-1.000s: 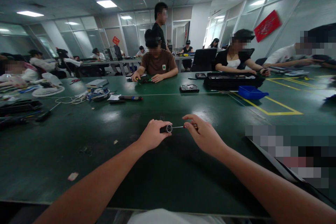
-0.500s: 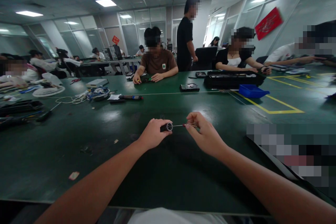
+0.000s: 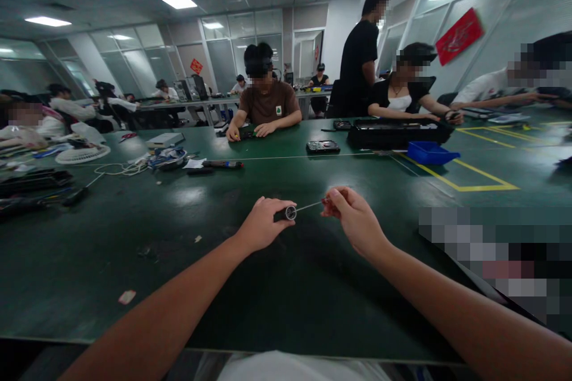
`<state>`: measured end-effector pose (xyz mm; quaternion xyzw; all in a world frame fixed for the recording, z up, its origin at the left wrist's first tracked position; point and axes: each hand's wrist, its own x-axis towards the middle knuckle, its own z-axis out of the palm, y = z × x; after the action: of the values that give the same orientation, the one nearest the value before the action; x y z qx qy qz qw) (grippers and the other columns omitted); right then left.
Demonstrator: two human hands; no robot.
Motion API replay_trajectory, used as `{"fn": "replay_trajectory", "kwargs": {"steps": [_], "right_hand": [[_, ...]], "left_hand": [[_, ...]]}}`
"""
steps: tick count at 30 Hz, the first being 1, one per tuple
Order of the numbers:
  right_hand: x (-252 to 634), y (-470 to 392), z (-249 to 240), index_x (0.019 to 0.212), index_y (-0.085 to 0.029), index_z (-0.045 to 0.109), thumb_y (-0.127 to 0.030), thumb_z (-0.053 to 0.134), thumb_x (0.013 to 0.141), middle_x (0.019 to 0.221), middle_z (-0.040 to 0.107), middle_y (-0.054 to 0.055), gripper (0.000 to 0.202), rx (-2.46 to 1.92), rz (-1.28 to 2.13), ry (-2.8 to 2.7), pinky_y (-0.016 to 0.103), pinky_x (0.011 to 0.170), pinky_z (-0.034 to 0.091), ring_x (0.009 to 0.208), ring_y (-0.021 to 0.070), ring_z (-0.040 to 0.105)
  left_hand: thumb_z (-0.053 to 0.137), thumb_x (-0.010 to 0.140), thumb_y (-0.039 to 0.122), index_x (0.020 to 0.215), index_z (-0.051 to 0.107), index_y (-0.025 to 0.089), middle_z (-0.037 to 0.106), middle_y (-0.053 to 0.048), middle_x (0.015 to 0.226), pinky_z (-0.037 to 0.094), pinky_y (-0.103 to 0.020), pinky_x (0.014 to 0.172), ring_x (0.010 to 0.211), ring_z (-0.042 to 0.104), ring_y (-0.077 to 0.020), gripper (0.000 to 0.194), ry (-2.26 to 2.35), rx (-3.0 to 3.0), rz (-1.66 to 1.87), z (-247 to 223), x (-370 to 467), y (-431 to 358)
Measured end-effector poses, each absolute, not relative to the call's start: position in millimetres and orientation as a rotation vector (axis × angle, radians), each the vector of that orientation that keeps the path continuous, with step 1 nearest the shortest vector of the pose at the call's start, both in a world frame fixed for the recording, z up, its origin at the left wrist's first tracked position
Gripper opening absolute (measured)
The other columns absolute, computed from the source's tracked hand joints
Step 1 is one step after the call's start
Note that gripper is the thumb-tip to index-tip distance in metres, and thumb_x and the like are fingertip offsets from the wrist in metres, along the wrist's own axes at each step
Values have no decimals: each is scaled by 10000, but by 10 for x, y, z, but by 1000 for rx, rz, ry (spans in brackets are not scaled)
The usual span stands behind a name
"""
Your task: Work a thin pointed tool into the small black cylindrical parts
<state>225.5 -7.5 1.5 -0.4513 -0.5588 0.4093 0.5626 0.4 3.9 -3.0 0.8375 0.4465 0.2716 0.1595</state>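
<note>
from afar i see the left hand (image 3: 260,226) pinch a black cylinder (image 3: 280,215); right of it, the right hand (image 3: 355,214) grips a thin-shafted tool (image 3: 309,206), long axis slanting toward the cylinder's ringed end.

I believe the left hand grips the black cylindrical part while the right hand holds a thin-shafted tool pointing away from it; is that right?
Only the direction is wrong: in the head view, the tool points toward the black cylindrical part. The left hand grips that part; the right hand holds the tool.
</note>
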Motion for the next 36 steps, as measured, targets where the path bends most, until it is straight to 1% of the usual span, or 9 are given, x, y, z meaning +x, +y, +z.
{"fn": "replay_trajectory", "kwargs": {"steps": [4, 9, 15, 22, 30, 36], "right_hand": [[2250, -189, 101, 903, -208, 585, -427, 472, 952, 759, 631, 23, 251, -1173, 737, -1568, 356, 725, 480, 723, 182, 611], [2222, -262, 149, 948, -214, 577, -390, 460, 964, 777, 656, 23, 212, -1187, 681, -1721, 336, 689, 470, 733, 189, 636], [2201, -306, 177, 953, -219, 561, -346, 462, 968, 775, 676, 26, 162, -1200, 584, -1788, 337, 699, 480, 749, 198, 667], [2195, -329, 194, 969, -218, 567, -330, 473, 967, 811, 690, 37, 146, -1204, 566, -1834, 334, 694, 486, 768, 201, 673], [2183, -330, 171, 968, -222, 564, -330, 480, 966, 806, 697, 28, 138, -1176, 569, -1819, 326, 697, 486, 765, 196, 679], [2168, -339, 178, 965, -223, 566, -327, 483, 963, 807, 705, 32, 132, -1186, 574, -1828, 329, 689, 485, 761, 201, 680]], "left_hand": [[692, 859, 313, 1191, 654, 297, 682, -16, 1191, 333, -507, 1103, 1133, 585, -235, 334, 1273, 2400, 797, -25, 13, 30], [707, 845, 289, 1188, 658, 291, 683, -25, 1192, 280, -536, 1134, 1147, 579, -237, 346, 1277, 2402, 807, -45, 2, 45], [687, 859, 295, 1200, 649, 306, 673, -23, 1214, 231, -560, 1152, 1170, 572, -237, 344, 1319, 2384, 806, -51, -1, 41], [681, 860, 278, 1193, 654, 294, 682, -26, 1188, 271, -527, 1138, 1150, 581, -235, 334, 1316, 2399, 778, -29, 10, 36], [708, 842, 281, 1169, 666, 287, 695, -22, 1163, 348, -481, 1065, 1098, 603, -235, 330, 1340, 2386, 801, -23, 22, 38], [706, 843, 278, 1174, 663, 286, 691, -21, 1177, 316, -500, 1099, 1122, 593, -237, 334, 1345, 2366, 804, -24, 10, 37]]}}
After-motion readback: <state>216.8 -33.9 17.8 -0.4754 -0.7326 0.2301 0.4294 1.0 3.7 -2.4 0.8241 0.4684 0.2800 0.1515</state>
